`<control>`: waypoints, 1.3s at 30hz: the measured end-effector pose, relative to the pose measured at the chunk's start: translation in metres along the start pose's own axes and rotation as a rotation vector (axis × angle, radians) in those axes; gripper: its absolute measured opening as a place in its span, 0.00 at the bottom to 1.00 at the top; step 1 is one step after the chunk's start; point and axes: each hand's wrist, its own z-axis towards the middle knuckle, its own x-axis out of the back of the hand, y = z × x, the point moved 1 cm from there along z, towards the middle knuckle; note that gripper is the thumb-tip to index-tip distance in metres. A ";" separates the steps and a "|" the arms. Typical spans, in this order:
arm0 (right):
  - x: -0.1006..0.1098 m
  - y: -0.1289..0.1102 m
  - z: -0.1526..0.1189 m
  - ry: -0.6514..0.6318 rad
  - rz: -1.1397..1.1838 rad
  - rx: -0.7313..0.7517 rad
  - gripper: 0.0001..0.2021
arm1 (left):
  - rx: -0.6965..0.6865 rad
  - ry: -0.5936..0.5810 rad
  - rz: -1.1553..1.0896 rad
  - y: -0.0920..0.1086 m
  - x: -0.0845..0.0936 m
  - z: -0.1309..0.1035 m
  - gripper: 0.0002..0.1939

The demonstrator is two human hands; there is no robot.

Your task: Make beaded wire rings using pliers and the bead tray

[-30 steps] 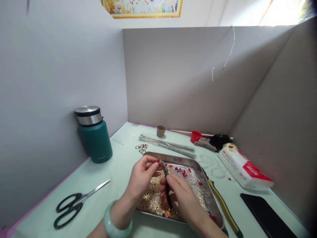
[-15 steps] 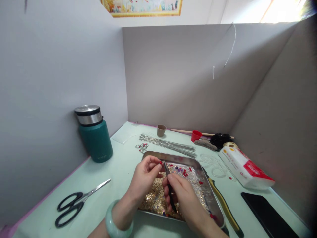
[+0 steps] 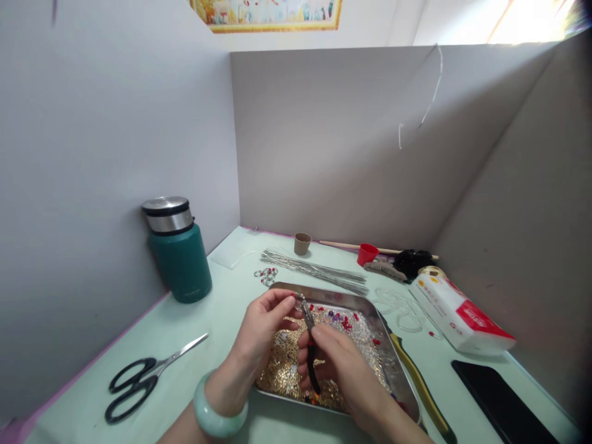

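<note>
My left hand point(image 3: 259, 327), with a pale green bangle point(image 3: 217, 414) on its wrist, pinches a small silvery wire piece point(image 3: 300, 297) between thumb and fingertips. My right hand point(image 3: 345, 370) is wrapped round black-handled pliers point(image 3: 308, 316), their jaws pointing up at that piece. Whether the jaws grip it is too small to tell. Both hands are above a metal tray point(image 3: 340, 293) of gold beads point(image 3: 284, 364), clear beads point(image 3: 370, 345) and some red beads point(image 3: 346, 322). Behind the tray lie a bundle of thin wires point(image 3: 314, 270) and small beaded rings point(image 3: 266, 276).
Scissors point(image 3: 155, 377) and a green flask point(image 3: 182, 262) are at left. To the right lie yellow-green handled pliers point(image 3: 423, 385), a black phone point(image 3: 504, 398), a tissue pack point(image 3: 462, 314) and clear cord point(image 3: 402, 308). Brown point(image 3: 302, 244) and red cups point(image 3: 367, 254) stand behind.
The plier jaws have tilted to the left, their handles turning more upright. My left fingers have shifted slightly left, and the red bead seen at their tips is now out of sight.
</note>
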 end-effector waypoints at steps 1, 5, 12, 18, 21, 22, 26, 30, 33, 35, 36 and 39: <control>0.000 0.000 0.000 -0.006 0.016 -0.001 0.15 | 0.008 -0.009 -0.008 0.000 0.000 0.000 0.12; 0.000 0.002 0.000 0.010 0.060 -0.005 0.14 | 0.022 -0.052 -0.005 0.001 -0.003 -0.002 0.10; 0.000 0.002 0.000 -0.006 0.099 0.000 0.15 | 0.048 -0.063 0.061 0.005 -0.005 -0.003 0.15; 0.001 0.001 0.002 0.029 0.093 -0.019 0.15 | 0.091 -0.054 0.027 0.003 -0.005 -0.002 0.17; 0.001 0.000 0.003 0.027 0.079 -0.027 0.16 | 0.082 -0.041 0.034 0.001 -0.003 -0.001 0.17; 0.001 0.000 0.003 0.026 0.073 -0.030 0.16 | 0.084 -0.041 0.023 0.000 -0.003 -0.001 0.17; 0.002 0.002 0.004 0.037 0.038 -0.027 0.15 | 0.106 -0.059 -0.043 -0.003 0.000 -0.001 0.17; 0.005 0.006 0.003 0.040 -0.058 -0.012 0.15 | 0.085 -0.092 -0.032 -0.004 0.001 0.000 0.15; 0.004 0.006 0.002 0.037 -0.117 -0.029 0.15 | 0.047 -0.085 0.022 -0.003 -0.001 0.000 0.12; 0.003 0.004 0.003 0.030 -0.130 -0.035 0.14 | 0.021 -0.065 0.095 -0.001 -0.002 0.000 0.12; 0.002 0.003 0.003 0.027 -0.137 -0.033 0.13 | 0.008 -0.052 0.138 0.000 -0.003 -0.001 0.12; 0.001 0.000 0.005 0.025 -0.179 -0.035 0.11 | -0.027 -0.023 0.246 0.002 -0.006 -0.001 0.13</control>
